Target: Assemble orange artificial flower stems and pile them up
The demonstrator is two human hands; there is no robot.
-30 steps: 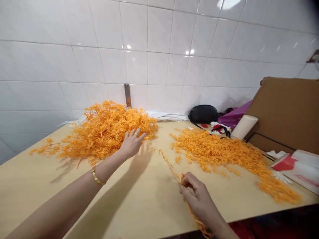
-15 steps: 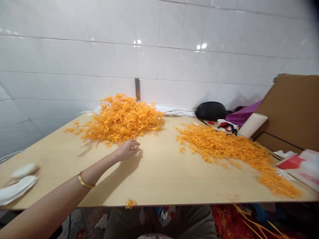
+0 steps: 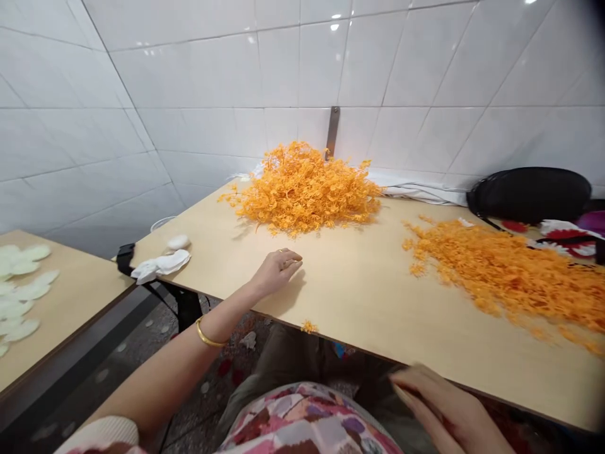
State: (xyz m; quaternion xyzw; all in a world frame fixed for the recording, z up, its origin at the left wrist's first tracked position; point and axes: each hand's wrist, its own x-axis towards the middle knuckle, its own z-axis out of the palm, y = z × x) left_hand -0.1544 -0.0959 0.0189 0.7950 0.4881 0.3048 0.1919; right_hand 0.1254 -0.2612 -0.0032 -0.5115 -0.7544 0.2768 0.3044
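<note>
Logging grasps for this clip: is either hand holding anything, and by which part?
The left hand is empty, over the pale wooden tabletop. The right hand, blurred below its edge, shows nothing held, but blur prevents certainty.

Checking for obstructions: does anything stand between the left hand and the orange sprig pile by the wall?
Nothing visible does; the left hand and the orange sprig pile are both over the wooden table.

Left hand (image 3: 276, 274) on the pale wooden tabletop (image 3: 359, 296), right hand (image 3: 444, 403) at its near edge, orange sprigs (image 3: 300, 189) beyond

A black bag (image 3: 528, 195) rests by the tiled wall (image 3: 416, 69), and pale discs (image 3: 28, 291) lie on a side table (image 3: 80, 315).
</note>
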